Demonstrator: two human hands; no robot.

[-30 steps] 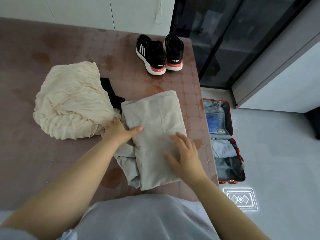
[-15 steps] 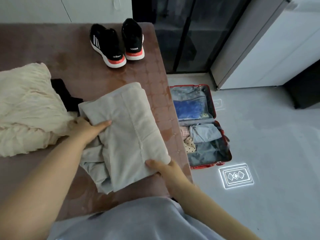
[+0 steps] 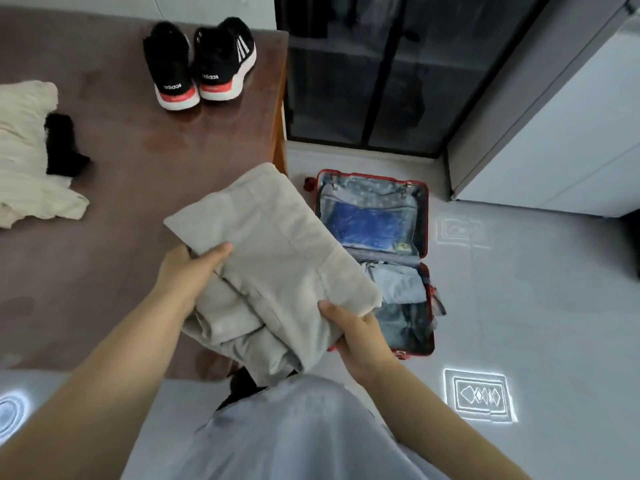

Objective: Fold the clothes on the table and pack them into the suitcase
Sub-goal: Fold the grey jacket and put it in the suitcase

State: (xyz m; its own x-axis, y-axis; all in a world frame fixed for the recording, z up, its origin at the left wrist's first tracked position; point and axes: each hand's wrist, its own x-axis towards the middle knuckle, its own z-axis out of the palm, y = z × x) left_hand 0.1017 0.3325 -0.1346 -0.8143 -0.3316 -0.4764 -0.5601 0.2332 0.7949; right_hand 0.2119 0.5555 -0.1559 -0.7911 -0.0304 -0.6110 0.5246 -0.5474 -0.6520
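The suitcase [image 3: 426, 220] lay open on the floor [image 3: 519, 306] right beside the table [image 3: 121, 237] edge, with open floor to its right. The folded beige garment [image 3: 277, 258] overhung its left rim. Its lower half held packed clothes [image 3: 401, 289]. The sneakers [image 3: 199, 64] and cream garment [image 3: 24, 150] sat well away on the table.

"adidas" on both sneakers' heels [image 3: 199, 64]

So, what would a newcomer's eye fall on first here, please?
The folded beige fabric garment, gripped by the left hand and right hand, fills the centre. Beside it, an open red hard-shell suitcase lies on the floor; black sneakers with coral heels stand on the brown table behind.
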